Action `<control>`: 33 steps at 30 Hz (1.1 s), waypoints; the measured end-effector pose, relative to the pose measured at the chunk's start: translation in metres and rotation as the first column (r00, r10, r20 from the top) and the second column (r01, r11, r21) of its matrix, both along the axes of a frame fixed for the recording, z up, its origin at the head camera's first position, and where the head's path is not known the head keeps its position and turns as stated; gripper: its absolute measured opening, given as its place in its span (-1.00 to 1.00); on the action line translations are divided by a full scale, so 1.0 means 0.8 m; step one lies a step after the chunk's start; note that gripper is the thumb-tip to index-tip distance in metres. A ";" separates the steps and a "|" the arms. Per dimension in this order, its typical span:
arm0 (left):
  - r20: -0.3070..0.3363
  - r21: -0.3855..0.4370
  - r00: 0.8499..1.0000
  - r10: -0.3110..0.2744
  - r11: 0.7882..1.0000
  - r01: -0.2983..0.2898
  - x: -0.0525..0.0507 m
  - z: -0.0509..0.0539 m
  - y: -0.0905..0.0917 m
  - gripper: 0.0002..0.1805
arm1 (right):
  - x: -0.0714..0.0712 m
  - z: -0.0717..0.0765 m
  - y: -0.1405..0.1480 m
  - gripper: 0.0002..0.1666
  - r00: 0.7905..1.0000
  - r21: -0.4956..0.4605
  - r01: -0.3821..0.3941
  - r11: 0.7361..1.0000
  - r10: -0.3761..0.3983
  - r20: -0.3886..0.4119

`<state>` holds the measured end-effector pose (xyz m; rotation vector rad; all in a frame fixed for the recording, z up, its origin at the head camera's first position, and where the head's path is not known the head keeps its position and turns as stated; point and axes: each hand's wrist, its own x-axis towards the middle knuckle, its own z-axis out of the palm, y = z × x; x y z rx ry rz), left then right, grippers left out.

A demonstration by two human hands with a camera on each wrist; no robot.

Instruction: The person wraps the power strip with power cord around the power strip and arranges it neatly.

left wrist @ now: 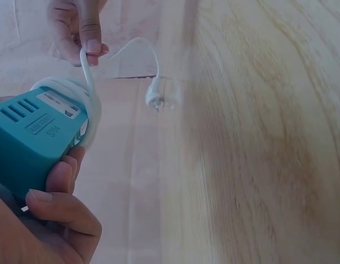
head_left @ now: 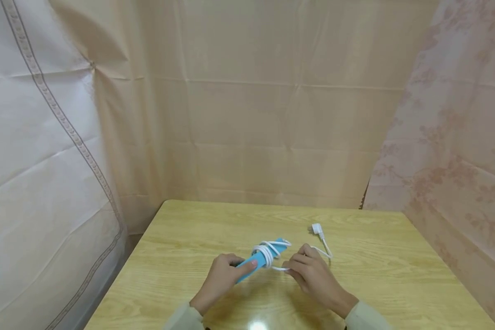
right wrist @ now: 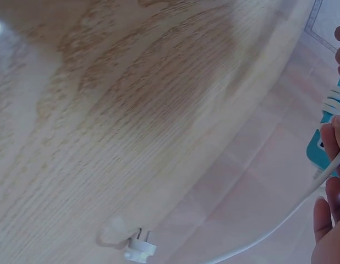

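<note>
A blue power strip [head_left: 247,269] with sockets and slots is held in my left hand [head_left: 224,274], thumb on top and fingers beneath. Several turns of its white cord [head_left: 264,253] wrap around its far half. My right hand [head_left: 313,275] pinches the cord a short way to the right of the strip. From that hand the free end runs out to a white plug [head_left: 317,229] on the table. In the left wrist view the strip [left wrist: 35,135] shows its printed face, and the right fingers [left wrist: 93,47] hold the cord above it. The plug's prongs [right wrist: 142,235] show in the right wrist view.
A wood-grain table [head_left: 181,238] lies under both hands. Beige cloth [head_left: 247,114] hangs behind it, with a white printed sheet [head_left: 45,183] at the left and flower-patterned cloth [head_left: 458,183] at the right.
</note>
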<state>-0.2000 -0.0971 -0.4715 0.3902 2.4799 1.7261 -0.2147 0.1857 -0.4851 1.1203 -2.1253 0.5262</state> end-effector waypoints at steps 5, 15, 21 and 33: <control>-0.028 -0.044 1.000 -0.015 0.999 0.013 0.000 0.000 -0.002 -0.51 | -0.001 0.001 -0.001 -0.77 1.000 -0.002 0.002 1.000 -0.002 -0.007; -0.064 -0.136 0.997 -0.051 0.990 0.042 0.004 -0.007 -0.007 -0.50 | -0.001 -0.005 0.000 -0.91 1.000 -0.004 -0.004 1.000 0.004 0.003; -0.083 -0.174 0.994 -0.066 0.983 0.051 0.004 -0.001 -0.006 -0.51 | -0.005 -0.002 -0.002 -0.87 0.997 -0.038 -0.031 0.999 0.029 -0.069; -0.015 -0.195 0.976 -0.219 0.958 0.212 0.010 0.002 -0.009 -0.50 | -0.001 -0.001 0.000 -0.78 0.991 -0.036 -0.078 0.996 0.074 -0.111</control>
